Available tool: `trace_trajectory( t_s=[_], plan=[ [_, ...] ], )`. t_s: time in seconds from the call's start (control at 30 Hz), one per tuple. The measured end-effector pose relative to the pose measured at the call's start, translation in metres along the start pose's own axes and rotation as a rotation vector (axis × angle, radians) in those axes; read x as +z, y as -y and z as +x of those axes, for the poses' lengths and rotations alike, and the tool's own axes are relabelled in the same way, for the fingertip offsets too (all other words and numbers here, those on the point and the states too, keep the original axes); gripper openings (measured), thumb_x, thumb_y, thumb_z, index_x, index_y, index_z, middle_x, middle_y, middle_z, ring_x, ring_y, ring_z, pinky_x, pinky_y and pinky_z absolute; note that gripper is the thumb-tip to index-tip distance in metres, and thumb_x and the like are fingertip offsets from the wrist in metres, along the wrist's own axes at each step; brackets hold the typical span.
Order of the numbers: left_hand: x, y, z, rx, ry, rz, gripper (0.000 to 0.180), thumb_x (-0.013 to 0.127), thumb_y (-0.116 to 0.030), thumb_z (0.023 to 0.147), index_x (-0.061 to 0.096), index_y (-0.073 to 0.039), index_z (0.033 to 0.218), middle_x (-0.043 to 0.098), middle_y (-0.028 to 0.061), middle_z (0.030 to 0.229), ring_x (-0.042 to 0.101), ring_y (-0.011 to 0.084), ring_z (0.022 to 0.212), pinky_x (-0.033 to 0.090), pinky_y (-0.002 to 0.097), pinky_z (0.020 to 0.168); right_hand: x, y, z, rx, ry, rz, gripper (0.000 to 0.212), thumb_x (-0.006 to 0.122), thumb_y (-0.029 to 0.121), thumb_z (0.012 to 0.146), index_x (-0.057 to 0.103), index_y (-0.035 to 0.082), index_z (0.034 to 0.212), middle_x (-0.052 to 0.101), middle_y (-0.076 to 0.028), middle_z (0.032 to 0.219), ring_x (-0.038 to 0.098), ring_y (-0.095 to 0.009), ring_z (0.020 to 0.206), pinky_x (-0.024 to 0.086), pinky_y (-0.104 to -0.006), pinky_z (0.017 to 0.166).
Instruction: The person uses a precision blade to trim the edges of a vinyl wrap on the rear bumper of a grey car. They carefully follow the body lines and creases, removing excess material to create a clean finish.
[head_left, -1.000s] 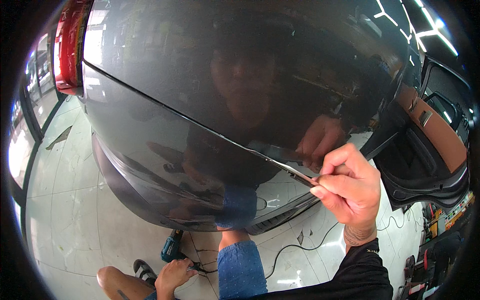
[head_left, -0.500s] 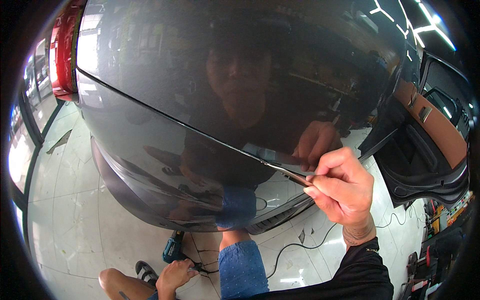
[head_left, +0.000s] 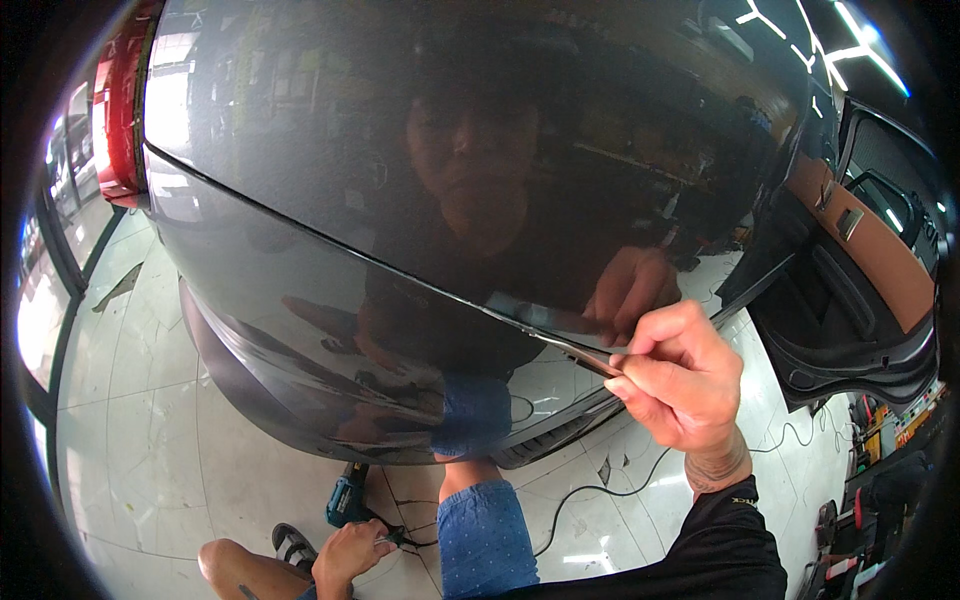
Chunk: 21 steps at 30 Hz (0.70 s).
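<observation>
Right hand: thumb and fingertips pinched on the free end of a narrow strip, film or trim, unclear which. Strip: taut-looking, at the right-hand stretch of the panel gap, between grey rear body panel above and bumper below. Handling, by judgement: even tension, low angle along the gap, no twist or jerk; nails clear of paint; trust the real edge over the glossy reflection. Left hand: curled, low beside the bare knee; contents, if any, impossible to tell. Lower down: teal power tool and black cable on pale tiles. Further off: red tail light, at left; open car door with brown trim, at right.
</observation>
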<state>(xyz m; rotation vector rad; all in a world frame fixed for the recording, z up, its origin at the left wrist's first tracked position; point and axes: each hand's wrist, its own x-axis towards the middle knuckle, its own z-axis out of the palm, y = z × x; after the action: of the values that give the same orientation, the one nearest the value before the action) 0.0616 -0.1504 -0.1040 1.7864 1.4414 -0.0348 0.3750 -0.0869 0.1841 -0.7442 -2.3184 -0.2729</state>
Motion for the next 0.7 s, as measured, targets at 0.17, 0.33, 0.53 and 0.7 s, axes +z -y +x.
trace_trajectory(
  t_s=[0.17, 0.33, 0.53, 0.7],
  plan=[
    [0.005, 0.006, 0.002, 0.033, -0.024, 0.008, 0.040, 0.065, -0.036, 0.081, 0.063, -0.003, 0.105, 0.067, 0.0145, 0.099, 0.064, 0.0315, 0.095, 0.049, 0.0389, 0.082, -0.001, 0.000, -0.003, -0.013, 0.016, -0.065, 0.012, 0.073, 0.000, 0.073, 0.061, -0.003, 0.077, 0.051, -0.008, 0.087, 0.057, -0.010, 0.055, 0.047, -0.0220, 0.045],
    [0.001, 0.005, 0.000, 0.087, -0.032, 0.013, 0.040, 0.063, -0.037, 0.083, 0.063, -0.002, 0.103, 0.067, 0.0160, 0.097, 0.063, 0.0338, 0.092, 0.049, 0.0406, 0.080, -0.002, 0.009, -0.003, -0.029, -0.013, -0.105, 0.012, 0.072, 0.002, 0.073, 0.061, -0.002, 0.075, 0.052, -0.009, 0.090, 0.053, -0.008, 0.051, 0.044, -0.0220, 0.040],
    [0.005, 0.022, 0.006, 0.067, -0.007, -0.013, 0.037, 0.065, -0.033, 0.083, 0.063, -0.002, 0.103, 0.068, 0.0151, 0.096, 0.064, 0.0333, 0.092, 0.050, 0.0392, 0.080, -0.002, -0.001, -0.001, -0.041, -0.058, -0.085, 0.013, 0.072, 0.004, 0.072, 0.062, -0.002, 0.076, 0.052, -0.010, 0.091, 0.051, -0.009, 0.049, 0.042, -0.0214, 0.038],
    [0.000, 0.012, 0.005, -0.026, 0.047, -0.008, 0.039, 0.064, -0.035, 0.084, 0.062, -0.004, 0.106, 0.067, 0.0143, 0.100, 0.063, 0.0321, 0.095, 0.050, 0.0381, 0.083, -0.001, -0.008, -0.002, -0.057, -0.096, -0.079, 0.014, 0.071, 0.005, 0.072, 0.062, -0.003, 0.079, 0.052, -0.010, 0.089, 0.053, -0.010, 0.053, 0.043, -0.0224, 0.039]
  ],
)
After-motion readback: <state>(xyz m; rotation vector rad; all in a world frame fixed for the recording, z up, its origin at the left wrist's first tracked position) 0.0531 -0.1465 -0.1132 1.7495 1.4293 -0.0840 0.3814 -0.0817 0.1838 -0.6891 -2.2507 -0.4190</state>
